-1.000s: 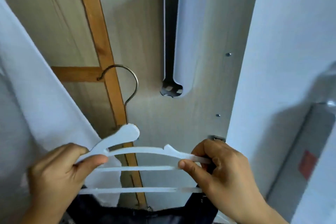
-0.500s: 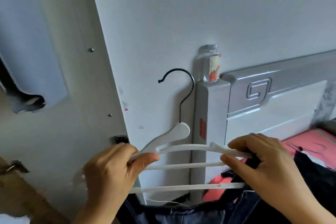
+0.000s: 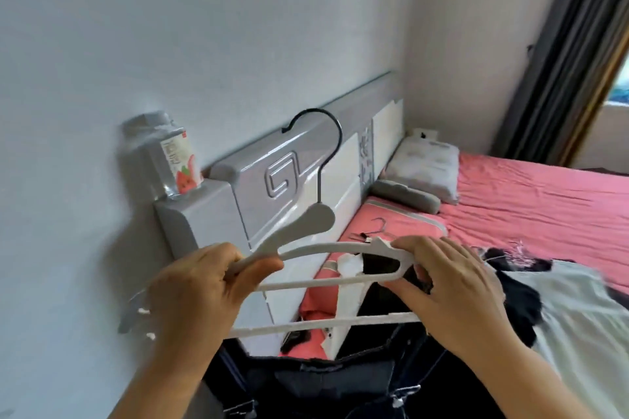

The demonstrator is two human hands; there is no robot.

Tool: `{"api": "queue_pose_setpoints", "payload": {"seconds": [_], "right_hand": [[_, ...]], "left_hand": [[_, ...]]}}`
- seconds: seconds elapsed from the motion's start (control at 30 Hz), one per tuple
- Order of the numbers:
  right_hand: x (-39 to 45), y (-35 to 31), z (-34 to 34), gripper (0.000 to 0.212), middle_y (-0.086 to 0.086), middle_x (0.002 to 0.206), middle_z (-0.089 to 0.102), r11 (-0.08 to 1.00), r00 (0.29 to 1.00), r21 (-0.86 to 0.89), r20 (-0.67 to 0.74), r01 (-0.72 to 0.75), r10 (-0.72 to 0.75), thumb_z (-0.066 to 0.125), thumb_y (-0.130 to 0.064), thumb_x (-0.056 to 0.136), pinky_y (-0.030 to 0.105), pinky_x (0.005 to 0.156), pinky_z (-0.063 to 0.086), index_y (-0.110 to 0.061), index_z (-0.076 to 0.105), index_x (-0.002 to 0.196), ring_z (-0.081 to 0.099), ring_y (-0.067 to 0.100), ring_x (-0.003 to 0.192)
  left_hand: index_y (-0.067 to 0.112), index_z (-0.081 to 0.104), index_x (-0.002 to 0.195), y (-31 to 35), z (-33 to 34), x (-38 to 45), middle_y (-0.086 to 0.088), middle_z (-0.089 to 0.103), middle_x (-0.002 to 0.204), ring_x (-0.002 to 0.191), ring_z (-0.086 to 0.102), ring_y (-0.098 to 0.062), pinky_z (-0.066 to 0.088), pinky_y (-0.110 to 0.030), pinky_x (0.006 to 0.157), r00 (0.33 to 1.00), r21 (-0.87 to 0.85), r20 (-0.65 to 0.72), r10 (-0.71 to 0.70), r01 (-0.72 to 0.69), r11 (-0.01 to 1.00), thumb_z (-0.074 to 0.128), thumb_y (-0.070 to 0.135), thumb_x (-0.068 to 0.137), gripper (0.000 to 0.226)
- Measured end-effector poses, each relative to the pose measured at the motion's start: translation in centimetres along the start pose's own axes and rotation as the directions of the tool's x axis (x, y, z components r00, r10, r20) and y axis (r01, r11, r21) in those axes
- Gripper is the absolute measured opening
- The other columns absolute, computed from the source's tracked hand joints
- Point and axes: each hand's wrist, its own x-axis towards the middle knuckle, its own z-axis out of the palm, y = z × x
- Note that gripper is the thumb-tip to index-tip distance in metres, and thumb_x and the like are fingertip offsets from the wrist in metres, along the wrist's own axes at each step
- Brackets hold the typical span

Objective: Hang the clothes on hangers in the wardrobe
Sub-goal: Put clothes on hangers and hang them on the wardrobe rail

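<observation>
Matt plastic hanger (image 3: 316, 250), dark metal hook (image 3: 320, 146), glossy headboard (image 3: 282, 187).

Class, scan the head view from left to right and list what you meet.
Bottle → left hand → hanger hook → right hand → grey pillow → dark curtain.

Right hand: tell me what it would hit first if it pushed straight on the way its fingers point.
The right hand grips the hanger and its fingers point left along it. Past the hanger's bars, the first thing in that line looks like the left hand, then the wall; depth is unclear.
</observation>
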Motion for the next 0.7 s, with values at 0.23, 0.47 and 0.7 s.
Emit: {"api": "queue_pose_setpoints", "payload": {"seconds": [0.23, 0.47, 0.7], "right_hand": [[-0.7, 4.2, -2.6, 0.041, -0.019, 0.053, 0.029, 0.934, 0.943, -0.133, -0.088, -0.332, 0.322, 0.082, -0.042, 0.063, 0.012, 0.054, 0.028, -0.037, 0.063, 0.099, 0.037, -0.001, 0.053], [2.1, 11.5, -7.2, 0.041, -0.009, 0.052, 0.036, 0.812, 0.843, -0.235, -0.228, -0.534, 0.488, 0.080, -0.038, 0.068, 0.027, 0.053, 0.028, -0.030, 0.068, 0.106, 0.040, 0.015, 0.057], [5.4, 23.6, -7.7, 0.043, -0.011, 0.059, 0.044, 0.728, 0.758, -0.211, -0.195, -0.652, 0.623, 0.075, -0.044, 0.073, 0.029, 0.064, 0.028, -0.035, 0.063, 0.114, 0.047, 0.014, 0.068]], "left_hand": [[0.019, 0.066, 0.090, 2.0, 7.7, 6.3, 0.008, 0.061, 0.091, 0.085, 0.058, -0.013, 0.046, -0.031, 0.076, 0.990, -0.357, 0.109, 0.091, -0.047, 0.933, 0.048, 0.066, 0.078, 0.052], [0.017, 0.060, 0.118, 8.1, 16.2, 10.1, -0.002, 0.048, 0.132, 0.124, 0.042, -0.022, 0.033, -0.041, 0.105, 0.963, -0.503, 0.170, 0.210, -0.099, 0.859, 0.047, 0.053, 0.079, 0.054], [0.017, 0.040, 0.137, 13.8, 27.5, 9.9, -0.002, 0.037, 0.144, 0.134, 0.034, -0.017, 0.032, -0.036, 0.106, 0.940, -0.586, 0.311, 0.141, 0.072, 0.807, 0.074, 0.044, 0.076, 0.076]]}}
